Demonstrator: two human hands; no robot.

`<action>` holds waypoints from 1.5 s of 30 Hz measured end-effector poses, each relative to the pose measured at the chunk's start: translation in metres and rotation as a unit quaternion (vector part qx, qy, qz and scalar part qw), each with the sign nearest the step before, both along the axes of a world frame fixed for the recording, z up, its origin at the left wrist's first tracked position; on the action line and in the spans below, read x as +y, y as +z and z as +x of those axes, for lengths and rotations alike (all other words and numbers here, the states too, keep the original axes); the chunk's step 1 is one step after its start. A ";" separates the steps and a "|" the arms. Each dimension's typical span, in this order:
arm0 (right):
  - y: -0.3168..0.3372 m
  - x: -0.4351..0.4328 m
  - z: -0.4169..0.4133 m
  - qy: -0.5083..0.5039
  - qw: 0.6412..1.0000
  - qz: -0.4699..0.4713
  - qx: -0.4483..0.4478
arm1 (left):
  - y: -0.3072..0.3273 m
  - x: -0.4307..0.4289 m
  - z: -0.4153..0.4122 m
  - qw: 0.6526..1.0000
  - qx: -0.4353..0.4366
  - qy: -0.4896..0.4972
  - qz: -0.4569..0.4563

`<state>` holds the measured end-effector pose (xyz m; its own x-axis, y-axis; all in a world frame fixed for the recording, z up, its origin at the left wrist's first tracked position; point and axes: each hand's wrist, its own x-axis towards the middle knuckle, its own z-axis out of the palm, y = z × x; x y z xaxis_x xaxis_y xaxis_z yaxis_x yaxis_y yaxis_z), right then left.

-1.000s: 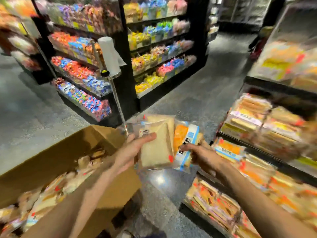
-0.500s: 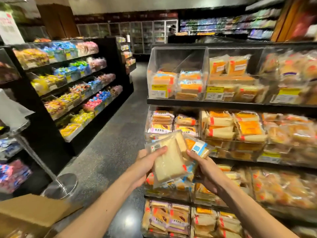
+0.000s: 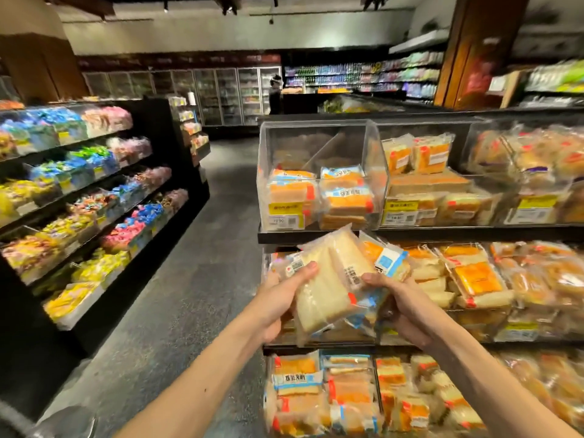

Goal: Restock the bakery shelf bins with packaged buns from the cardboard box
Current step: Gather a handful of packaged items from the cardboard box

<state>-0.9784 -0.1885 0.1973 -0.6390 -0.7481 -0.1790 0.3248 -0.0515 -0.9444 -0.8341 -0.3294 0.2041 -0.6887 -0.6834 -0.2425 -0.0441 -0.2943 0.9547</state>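
Left hand and right hand both grip a bundle of packaged buns, near, before the bakery shelf. Grey floor left. Candy shelves beyond it. Half-filled clear bin above buns. Coolers far.

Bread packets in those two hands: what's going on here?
A person is stocking a shop's bakery shelf. The left hand and right hand together hold a bundle of packaged buns in front of it, just below a clear top bin that is only partly filled. The bundle is not yet in any bin.
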 end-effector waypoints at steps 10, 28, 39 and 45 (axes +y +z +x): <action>0.061 -0.061 -0.030 -0.082 0.995 -0.046 -0.021 | 0.060 -0.104 -0.034 0.971 0.064 -0.139 0.185; 0.129 -0.073 -0.115 -0.271 0.961 -0.058 -0.022 | 0.162 -0.193 -0.192 0.810 -0.057 -0.100 -0.576; 0.144 -0.058 -0.158 -0.213 0.974 -0.073 -0.020 | 0.171 -0.175 -0.266 0.688 -0.110 -0.134 -0.705; 0.146 -0.058 -0.168 -0.181 0.980 -0.082 -0.022 | 0.129 -0.167 -0.276 0.481 -0.234 -0.229 -0.813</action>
